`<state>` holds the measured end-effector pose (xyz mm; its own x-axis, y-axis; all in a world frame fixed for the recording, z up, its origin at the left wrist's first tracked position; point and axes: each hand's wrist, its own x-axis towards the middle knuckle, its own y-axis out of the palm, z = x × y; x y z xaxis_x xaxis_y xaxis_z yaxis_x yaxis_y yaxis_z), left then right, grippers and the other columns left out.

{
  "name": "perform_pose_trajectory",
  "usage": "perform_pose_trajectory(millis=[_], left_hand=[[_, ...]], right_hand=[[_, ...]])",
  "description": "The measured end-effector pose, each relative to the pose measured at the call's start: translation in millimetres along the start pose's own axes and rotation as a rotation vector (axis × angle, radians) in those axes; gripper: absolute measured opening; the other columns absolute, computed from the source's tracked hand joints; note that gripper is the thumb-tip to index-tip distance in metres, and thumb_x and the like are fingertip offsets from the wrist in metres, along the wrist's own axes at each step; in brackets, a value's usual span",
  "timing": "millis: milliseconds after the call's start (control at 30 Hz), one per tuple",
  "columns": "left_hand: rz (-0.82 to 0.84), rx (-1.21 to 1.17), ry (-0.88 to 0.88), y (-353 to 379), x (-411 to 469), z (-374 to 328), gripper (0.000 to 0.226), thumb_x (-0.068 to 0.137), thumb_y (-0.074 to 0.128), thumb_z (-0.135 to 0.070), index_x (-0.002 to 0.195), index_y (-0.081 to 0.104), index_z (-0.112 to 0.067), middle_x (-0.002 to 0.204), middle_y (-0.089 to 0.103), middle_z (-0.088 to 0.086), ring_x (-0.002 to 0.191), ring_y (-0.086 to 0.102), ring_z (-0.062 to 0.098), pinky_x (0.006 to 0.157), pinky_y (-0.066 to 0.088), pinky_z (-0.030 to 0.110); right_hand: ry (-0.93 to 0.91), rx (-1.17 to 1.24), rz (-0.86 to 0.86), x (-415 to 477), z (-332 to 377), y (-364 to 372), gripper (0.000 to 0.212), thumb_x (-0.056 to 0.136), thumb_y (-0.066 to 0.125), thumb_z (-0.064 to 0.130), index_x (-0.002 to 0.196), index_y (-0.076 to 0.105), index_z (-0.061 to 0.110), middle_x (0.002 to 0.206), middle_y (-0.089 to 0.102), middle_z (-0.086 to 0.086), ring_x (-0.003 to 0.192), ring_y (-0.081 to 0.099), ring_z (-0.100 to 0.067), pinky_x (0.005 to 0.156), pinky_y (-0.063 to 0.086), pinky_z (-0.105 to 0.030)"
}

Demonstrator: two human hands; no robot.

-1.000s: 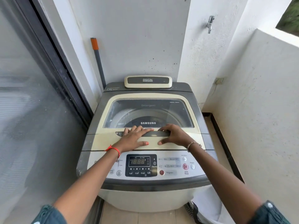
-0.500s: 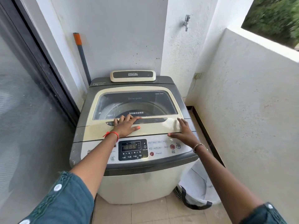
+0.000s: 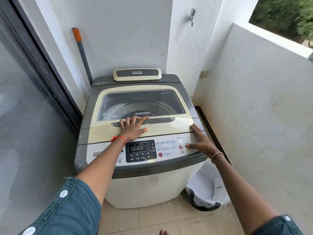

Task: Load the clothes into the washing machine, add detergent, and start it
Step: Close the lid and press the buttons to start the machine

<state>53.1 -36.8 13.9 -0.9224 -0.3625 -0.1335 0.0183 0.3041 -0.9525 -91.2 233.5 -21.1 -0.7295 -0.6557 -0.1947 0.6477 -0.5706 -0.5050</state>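
Note:
A cream and grey top-loading washing machine stands in the corner with its glass lid down. My left hand lies flat on the lid's front edge, fingers straight over the dark handle recess. My right hand rests spread at the panel's right end, fingers on the lid corner and thumb on the small power button. The control panel shows a lit display reading 18:88. The red start/pause button sits just left of my thumb. No clothes or detergent are visible.
A white laundry bag with dark trim stands on the tiled floor right of the machine. A grey pole with an orange tip leans in the back corner. A tap is on the wall. A glass door runs along the left.
My right hand slid from the lid's middle to the right end of the panel, thumb now on the power button. My left hand stayed on the lid. My head drew back.

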Motion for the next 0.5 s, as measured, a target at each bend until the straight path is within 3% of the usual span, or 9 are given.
perform_pose_trajectory(millis=[500], left_hand=[[-0.041, -0.027, -0.01, 5.2, 1.2, -0.5, 0.048, 0.096, 0.036, -0.044, 0.141, 0.017, -0.046, 0.139, 0.026, 0.0, 0.131, 0.017, 0.029, 0.109, 0.002, 0.053]], right_hand=[[-0.057, -0.139, 0.071, 2.6, -0.1, 1.4, 0.089, 0.079, 0.071, 0.014, 0.145, 0.012, 0.026, 0.157, -0.002, -0.001, 0.143, -0.011, -0.021, 0.117, -0.001, -0.049]])
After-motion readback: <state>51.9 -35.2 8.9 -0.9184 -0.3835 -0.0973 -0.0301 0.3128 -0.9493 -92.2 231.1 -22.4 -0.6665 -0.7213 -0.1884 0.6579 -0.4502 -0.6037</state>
